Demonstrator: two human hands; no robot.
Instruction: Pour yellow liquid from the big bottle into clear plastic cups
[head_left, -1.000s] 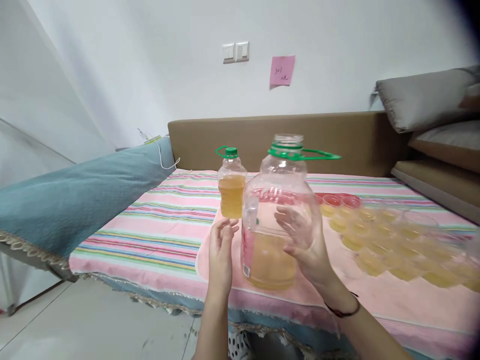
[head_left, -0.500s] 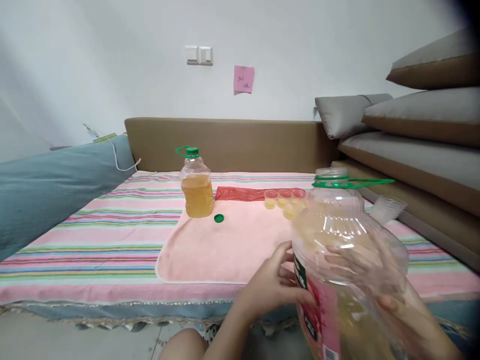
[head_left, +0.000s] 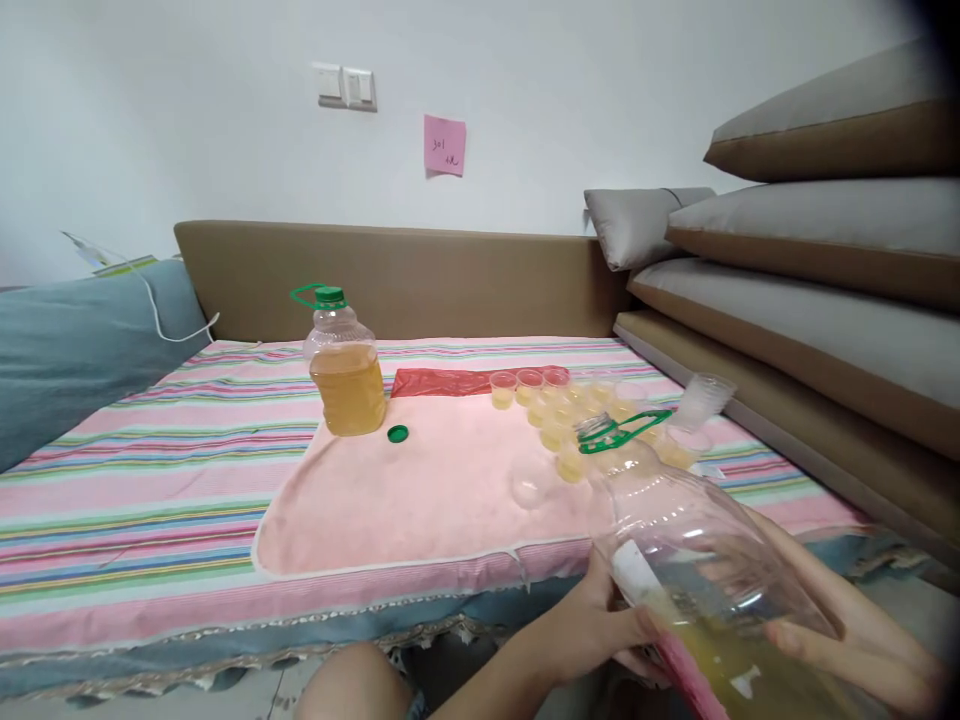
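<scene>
**Big jug lowered and tilted**

Lowered since earlier, now tipped toward cups: big jug (head_left: 697, 560), uncapped, yellow liquid pooled in low end, at bed's front edge. Gripped by left hand (head_left: 592, 630) and right hand (head_left: 832, 630), fingers spread on walls. Beyond: filled cups (head_left: 555, 410), small bottle (head_left: 343, 365) half full, green cap (head_left: 397, 433), pink towel (head_left: 420, 490), striped sheet (head_left: 135, 480).

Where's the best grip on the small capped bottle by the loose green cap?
Probably the small bottle is best taken around its straight lower body, where the yellow liquid sits. It stands upright with bare pink towel in front, so come from the near side. The green loop handle at the neck looks thin.
</scene>
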